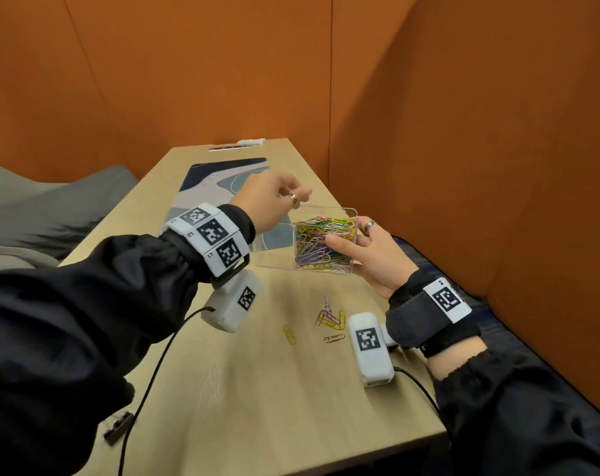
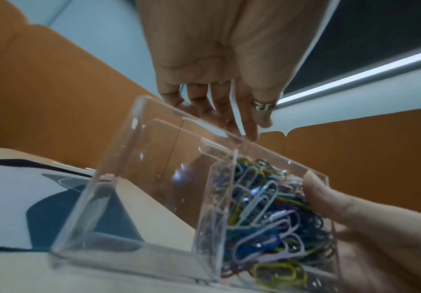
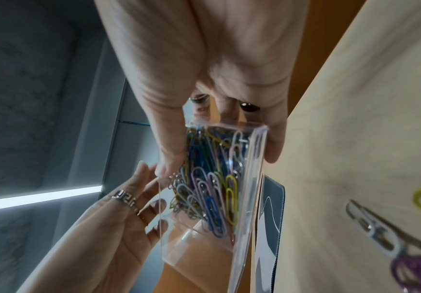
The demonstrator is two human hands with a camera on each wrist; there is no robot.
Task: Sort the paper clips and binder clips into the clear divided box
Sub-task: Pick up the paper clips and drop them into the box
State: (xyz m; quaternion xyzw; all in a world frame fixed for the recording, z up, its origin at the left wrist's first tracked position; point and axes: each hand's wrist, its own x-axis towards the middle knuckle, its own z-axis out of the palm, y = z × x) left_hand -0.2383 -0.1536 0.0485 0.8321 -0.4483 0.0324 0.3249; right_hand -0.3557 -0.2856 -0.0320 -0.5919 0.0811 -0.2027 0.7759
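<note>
The clear divided box [image 1: 274, 261] stands tilted up on the table. Its right compartment holds a heap of coloured paper clips [image 1: 320, 242]; the left compartment looks bare. My right hand [image 1: 370, 259] grips the full end, thumb on the near face and fingers behind. My left hand [image 1: 284, 197] hovers over the box's upper far edge, its straight fingers touching the rim [image 2: 249, 134]. The left wrist view shows the box [image 2: 139, 178], the clips [image 2: 267, 218] and the right hand's thumb [image 2: 329, 198]. No binder clips are in view.
Several loose paper clips [image 1: 331, 317] and a yellow one [image 1: 290, 334] lie on the wooden table [image 1: 257, 389] in front of the box. A patterned mat [image 1: 216, 187] lies behind it. Orange walls close the back and right; a grey seat [image 1: 51, 207] is at the left.
</note>
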